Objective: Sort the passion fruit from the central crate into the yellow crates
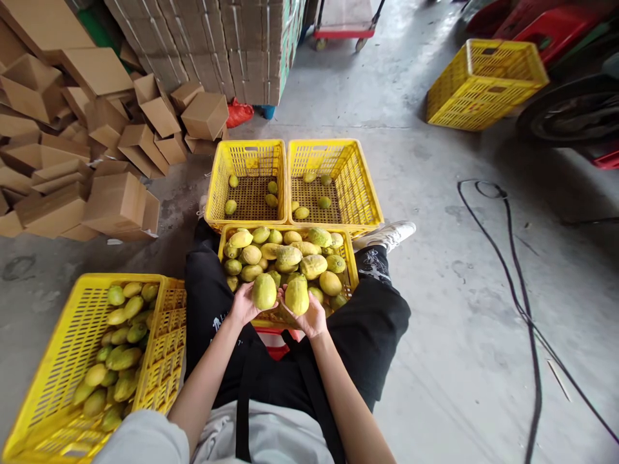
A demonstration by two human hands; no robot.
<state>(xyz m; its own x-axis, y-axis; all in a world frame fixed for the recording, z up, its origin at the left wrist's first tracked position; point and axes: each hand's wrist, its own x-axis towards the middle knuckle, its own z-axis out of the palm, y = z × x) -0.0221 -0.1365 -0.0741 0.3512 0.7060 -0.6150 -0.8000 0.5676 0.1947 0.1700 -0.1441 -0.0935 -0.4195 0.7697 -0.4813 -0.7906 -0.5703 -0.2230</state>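
Observation:
My left hand [244,305] is closed round a yellow-green papaya [264,292]. Beside it, my right hand [313,314] grips a second papaya [296,295], yellower along its lower side. Both fruits are held up side by side over the near edge of a yellow crate [352,264] between my legs. That crate is heaped with papayas [289,256] in mixed green and yellow. Just beyond it stand two more yellow crates, a left one [246,149] and a right one [333,147], each with several papayas on its floor.
A yellow crate [167,322] of papayas stands by my left leg. Cardboard boxes [116,200] lie piled at the left, before a tall stack of cartons [207,45]. At the right are another yellow crate [476,90], a motorbike wheel [570,109] and a black cable [517,277]. A trolley [344,29] stands behind.

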